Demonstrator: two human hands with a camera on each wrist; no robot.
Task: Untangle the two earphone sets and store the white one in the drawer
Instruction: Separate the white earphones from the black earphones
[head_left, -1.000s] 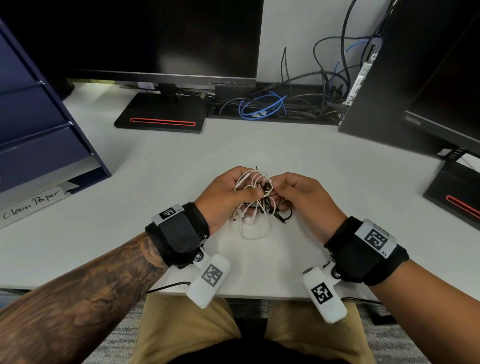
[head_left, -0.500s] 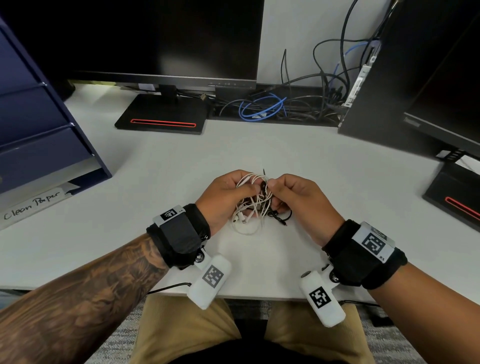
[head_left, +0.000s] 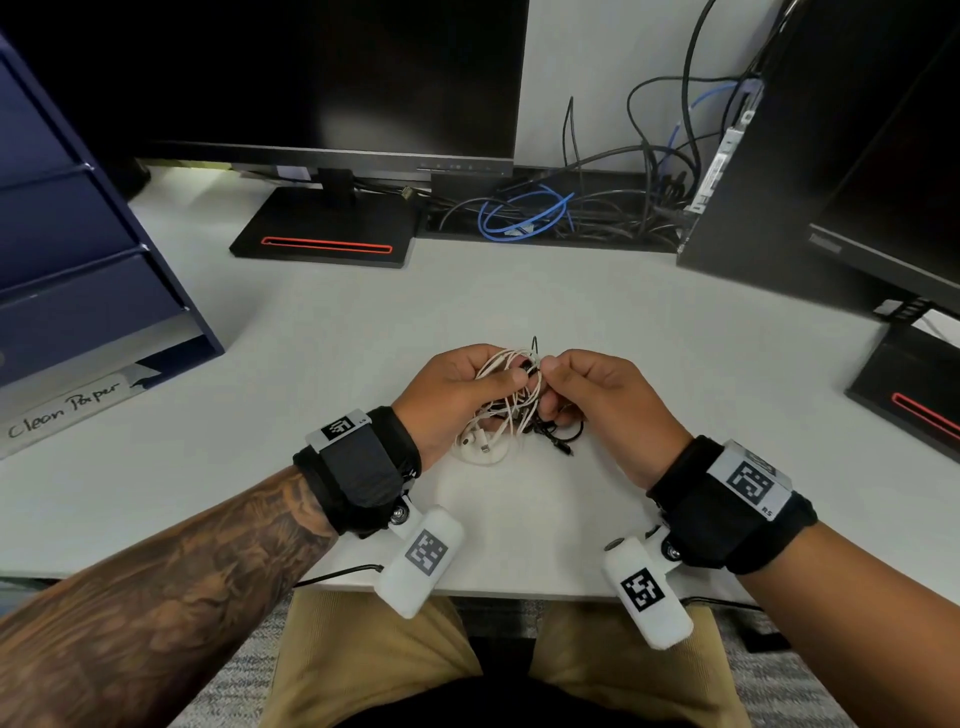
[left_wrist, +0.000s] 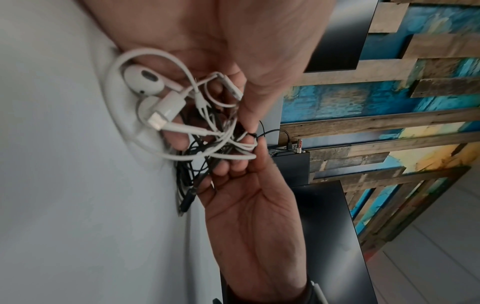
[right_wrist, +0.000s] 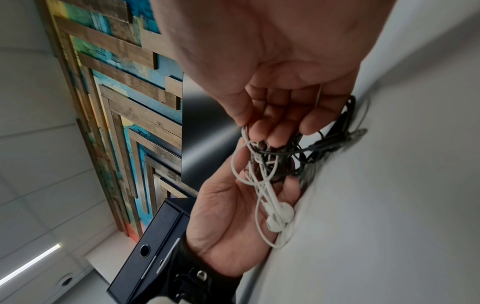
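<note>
A tangle of white earphones (head_left: 500, 415) and black earphones (head_left: 557, 435) hangs between my two hands just above the white desk (head_left: 519, 291). My left hand (head_left: 467, 387) pinches the white loops at the top of the bundle. My right hand (head_left: 582, 387) pinches wires at the same spot, thumb to forefinger. In the left wrist view the white earbuds (left_wrist: 144, 81) and white plug (left_wrist: 166, 111) dangle by my palm, with the black cable (left_wrist: 189, 181) below. In the right wrist view the white earbuds (right_wrist: 279, 216) hang low and the black plug (right_wrist: 335, 144) touches the desk.
A dark blue drawer unit (head_left: 78, 249) stands at the left, above a label reading "Clean Paper" (head_left: 67, 410). A monitor on a black base (head_left: 327, 228) is behind. Cables (head_left: 524, 213) pile at the back. A second monitor and base (head_left: 914, 395) stand at the right.
Both hands have drifted slightly away from me with the bundle, and the fingers have shifted their hold at the top of the tangle. The wires remain knotted together.
</note>
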